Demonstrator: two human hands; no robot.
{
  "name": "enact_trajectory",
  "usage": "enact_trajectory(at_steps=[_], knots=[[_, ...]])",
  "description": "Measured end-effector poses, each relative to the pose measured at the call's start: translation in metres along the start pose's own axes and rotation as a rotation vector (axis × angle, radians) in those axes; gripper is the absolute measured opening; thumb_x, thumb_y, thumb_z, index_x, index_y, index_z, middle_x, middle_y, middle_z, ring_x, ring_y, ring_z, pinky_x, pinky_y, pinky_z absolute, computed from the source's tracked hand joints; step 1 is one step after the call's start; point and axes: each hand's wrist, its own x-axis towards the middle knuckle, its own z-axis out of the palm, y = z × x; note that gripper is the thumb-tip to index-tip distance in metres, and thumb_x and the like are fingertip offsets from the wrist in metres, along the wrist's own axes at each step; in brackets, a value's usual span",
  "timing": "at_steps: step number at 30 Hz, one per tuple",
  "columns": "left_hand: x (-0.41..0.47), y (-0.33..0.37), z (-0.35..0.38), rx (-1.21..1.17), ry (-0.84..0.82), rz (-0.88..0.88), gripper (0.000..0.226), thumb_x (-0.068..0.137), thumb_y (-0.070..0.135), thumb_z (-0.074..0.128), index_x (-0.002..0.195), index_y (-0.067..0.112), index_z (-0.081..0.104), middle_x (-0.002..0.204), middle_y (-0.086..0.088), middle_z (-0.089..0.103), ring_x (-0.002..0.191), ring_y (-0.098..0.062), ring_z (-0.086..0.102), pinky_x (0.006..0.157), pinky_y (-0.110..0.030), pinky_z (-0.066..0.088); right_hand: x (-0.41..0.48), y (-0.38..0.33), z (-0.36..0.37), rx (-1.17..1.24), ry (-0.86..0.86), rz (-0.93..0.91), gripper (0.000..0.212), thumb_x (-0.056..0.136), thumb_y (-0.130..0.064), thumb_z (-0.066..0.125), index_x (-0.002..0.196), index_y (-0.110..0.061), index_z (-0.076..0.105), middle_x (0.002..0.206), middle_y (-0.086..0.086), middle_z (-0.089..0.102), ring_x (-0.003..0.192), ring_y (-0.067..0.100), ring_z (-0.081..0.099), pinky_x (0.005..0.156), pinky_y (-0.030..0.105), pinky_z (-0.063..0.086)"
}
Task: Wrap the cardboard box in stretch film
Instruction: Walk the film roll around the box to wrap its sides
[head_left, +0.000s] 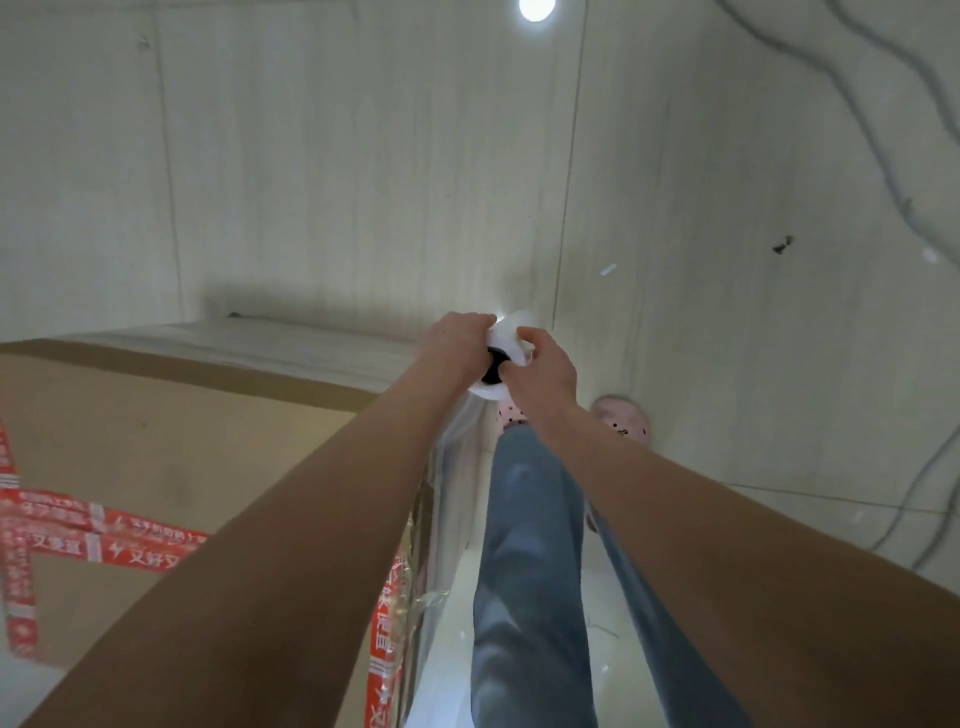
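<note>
Where it fills the near left, the cardboard box (171, 447) shows a broad stiff top crossed by red tape (104, 525) and is likely too bulky to turn. Stretch film (447, 519) clings down its right side: thin, stretchy, apt to tear on corners. At the far corner, left hand (457, 343) and right hand (545, 369) both curl round the film roll (506, 338), best held by its core ends. Beyond, loose cables (883, 156) trail — a trip risk.
</note>
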Motion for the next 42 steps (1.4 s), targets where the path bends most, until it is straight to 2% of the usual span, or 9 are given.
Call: enact_trajectory(at_steps=[2,7,10,16,20,27,35,39,42], knots=[[0.0,-0.003,-0.003,0.019,-0.008,0.035,0.042,0.09,0.022,0.051,0.132,0.018,0.05,0.121,-0.007,0.061,0.112,-0.027,0.057,0.085,-0.034,0.045,0.001,-0.001,0.0,0.047,-0.016,0.068,0.06,0.086,-0.02,0.062,0.141,-0.026,0.039,0.13,0.002,0.052,0.104,0.018,0.056,0.081,0.022,0.05],[0.008,-0.011,-0.02,0.064,-0.005,0.064,0.028,0.086,0.018,0.05,0.11,0.015,0.063,0.107,-0.006,0.066,0.1,-0.027,0.063,0.075,-0.031,0.045,0.008,-0.021,0.013,0.046,0.036,0.103,0.057,0.082,-0.017,0.062,0.137,-0.023,0.046,0.126,0.004,0.056,0.103,0.024,0.062,0.087,0.041,0.056],[0.012,-0.021,-0.031,0.027,0.003,0.052,0.009,0.083,0.017,0.051,0.089,0.017,0.059,0.094,-0.005,0.063,0.095,-0.028,0.063,0.069,-0.029,0.042,0.012,-0.034,0.023,0.046,0.063,0.095,0.059,0.08,-0.017,0.064,0.136,-0.024,0.048,0.129,0.005,0.057,0.107,0.024,0.061,0.088,0.041,0.055],[0.014,-0.041,-0.031,-0.054,0.028,0.046,0.018,0.082,0.014,0.052,0.095,0.015,0.064,0.095,-0.007,0.066,0.089,-0.028,0.062,0.067,-0.03,0.042,0.016,-0.042,0.035,0.006,0.064,0.059,0.055,0.083,-0.014,0.063,0.136,-0.02,0.049,0.132,0.005,0.054,0.111,0.022,0.058,0.093,0.038,0.052],[0.014,-0.047,-0.028,-0.122,0.05,0.042,0.006,0.081,0.013,0.05,0.078,0.014,0.055,0.079,-0.006,0.059,0.077,-0.028,0.058,0.062,-0.028,0.037,0.019,-0.046,0.037,-0.057,0.05,0.024,0.055,0.085,-0.012,0.062,0.138,-0.019,0.047,0.134,0.005,0.053,0.111,0.021,0.057,0.09,0.028,0.049],[0.008,-0.055,-0.028,-0.316,0.1,-0.104,0.025,0.083,0.01,0.053,0.059,0.011,0.045,0.057,0.0,0.044,0.065,-0.024,0.049,0.045,-0.026,0.027,0.019,-0.059,0.046,-0.157,0.052,-0.025,0.048,0.087,-0.016,0.061,0.133,-0.018,0.048,0.126,0.008,0.057,0.099,0.02,0.057,0.08,0.027,0.046],[0.005,-0.081,-0.028,-0.609,0.138,-0.248,0.031,0.088,0.029,0.056,0.09,-0.001,0.064,0.083,-0.015,0.07,0.077,-0.031,0.068,0.068,-0.037,0.055,0.026,-0.088,0.066,-0.307,0.121,-0.131,0.035,0.086,-0.019,0.064,0.119,-0.02,0.053,0.121,0.001,0.052,0.088,0.015,0.051,0.067,0.022,0.037],[0.009,-0.084,-0.044,-0.311,0.304,-0.048,0.036,0.086,0.014,0.056,0.121,0.008,0.058,0.113,-0.012,0.062,0.104,-0.029,0.059,0.082,-0.038,0.047,0.03,-0.103,0.066,-0.353,0.084,-0.189,0.031,0.084,-0.019,0.064,0.115,-0.02,0.057,0.112,-0.002,0.059,0.087,0.014,0.052,0.069,0.023,0.036],[0.014,-0.08,-0.057,-0.19,0.382,0.072,0.033,0.087,0.011,0.054,0.12,0.013,0.056,0.115,-0.009,0.054,0.096,-0.026,0.057,0.068,-0.034,0.042,0.027,-0.105,0.064,-0.343,0.068,-0.221,0.041,0.084,-0.023,0.065,0.122,-0.02,0.05,0.114,-0.003,0.05,0.089,0.014,0.053,0.066,0.021,0.04]])
